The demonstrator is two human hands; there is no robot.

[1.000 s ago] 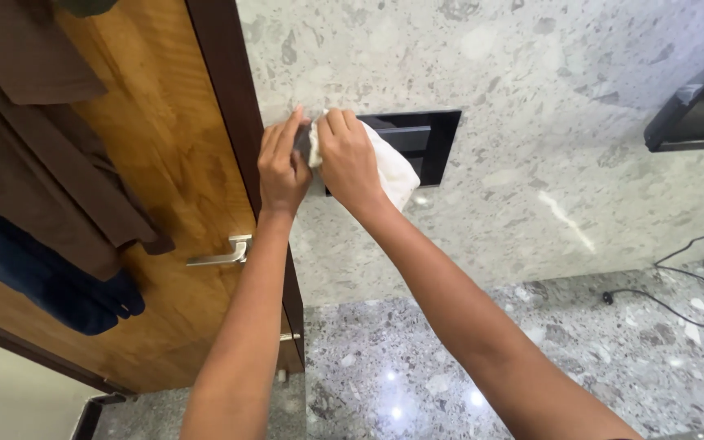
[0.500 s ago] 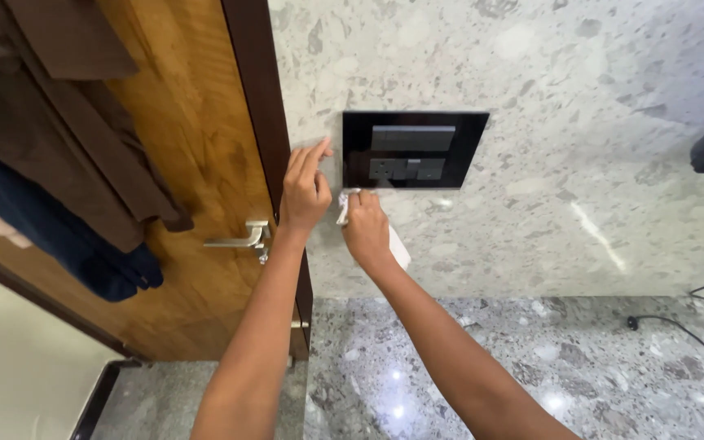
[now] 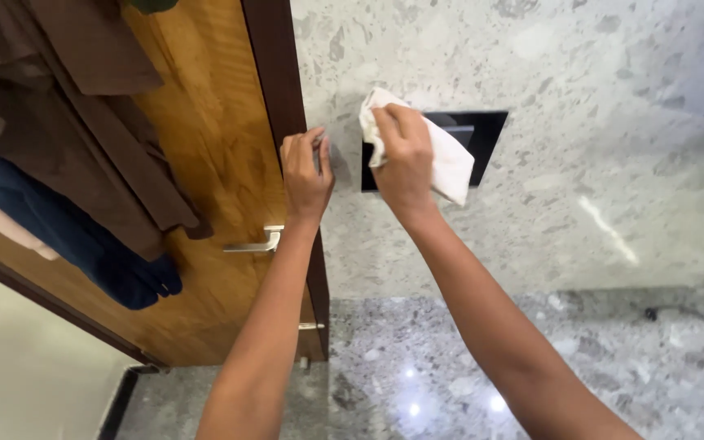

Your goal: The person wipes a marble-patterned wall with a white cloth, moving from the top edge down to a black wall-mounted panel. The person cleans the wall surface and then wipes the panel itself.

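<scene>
My right hand (image 3: pixel 401 155) grips a white cloth (image 3: pixel 448 159) and presses it against the left part of a black rectangular panel (image 3: pixel 482 130) set into the speckled stone wall (image 3: pixel 580 73). My left hand (image 3: pixel 306 171) rests with fingers curled on the wall just left of the panel, beside the dark door frame (image 3: pixel 275 73); whether it holds anything small is unclear. The cloth and hand hide most of the panel.
A wooden door (image 3: pixel 205 147) with a metal lever handle (image 3: pixel 256 243) stands left of the frame. Brown and dark blue garments (image 3: pixel 67 163) hang on it. A polished grey stone floor (image 3: pixel 450 375) lies below, with a cable (image 3: pixel 694 314) at the right.
My right hand has risen with the cloth from below the panel onto its left side. My left hand stays beside the panel; the view has shifted slightly.
</scene>
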